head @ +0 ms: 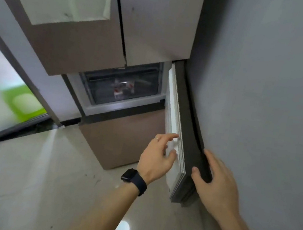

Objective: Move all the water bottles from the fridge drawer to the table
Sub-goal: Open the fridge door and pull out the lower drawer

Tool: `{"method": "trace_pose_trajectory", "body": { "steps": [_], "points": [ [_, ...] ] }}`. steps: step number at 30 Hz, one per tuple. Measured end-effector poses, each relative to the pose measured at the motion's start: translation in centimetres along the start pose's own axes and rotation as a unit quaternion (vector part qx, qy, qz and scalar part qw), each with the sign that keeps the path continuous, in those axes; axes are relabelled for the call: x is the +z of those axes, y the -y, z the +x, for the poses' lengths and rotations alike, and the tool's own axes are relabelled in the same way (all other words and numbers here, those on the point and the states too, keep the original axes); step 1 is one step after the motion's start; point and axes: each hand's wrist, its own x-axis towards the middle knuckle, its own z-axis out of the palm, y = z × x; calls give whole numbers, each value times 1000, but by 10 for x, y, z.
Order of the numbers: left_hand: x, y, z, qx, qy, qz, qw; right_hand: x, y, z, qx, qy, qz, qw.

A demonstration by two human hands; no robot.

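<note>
bottles: water bottles (121, 88) lie inside the fridge drawer (99, 89); red-and-white labels show through its clear front; too blurred to count
drawer: looks pushed in, none of the bottles is out yet
door: compartment door (188, 124) swung open to the right of the drawer, its white inner lining (172, 114) facing left, its dark outer edge next to the wall (268, 93)
right grip: right grip (217, 183) wrapped round the door's lower outer edge, fingers on the wall side, thumb on the dark edge
left grip: left grip (157, 156) spread and loose, holding nothing, fingertips at the white lining, well short of the drawer
wrist: black watch (134, 180) and a ring (156, 138) on the left
step: judged as opening access; door held wide, drawer not yet reached
next: probably send the left grip in to the drawer front and pull it out, while the right keeps the door from swinging in; then take one bottle by its body
surface: not in view, so the carry direction cannot be told
around: upper fridge doors (151, 16) shut above; brown lower panel (123, 140) below the drawer; glossy tiled floor (40, 167); a green thing (24, 103) through the doorway at left, blurred
</note>
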Motion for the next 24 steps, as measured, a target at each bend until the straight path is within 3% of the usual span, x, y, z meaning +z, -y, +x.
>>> {"method": "trace_pose_trajectory", "body": {
  "steps": [5,10,24],
  "points": [
    [30,-36,48,101,77,166,978,-35,-23,34,9,-10,-159,987],
    [61,-60,81,131,170,295,931,-66,-63,68,15,4,-222,975],
    [138,-93,123,81,233,293,924,-89,-143,127,20,-44,-278,959]
  ]
}}
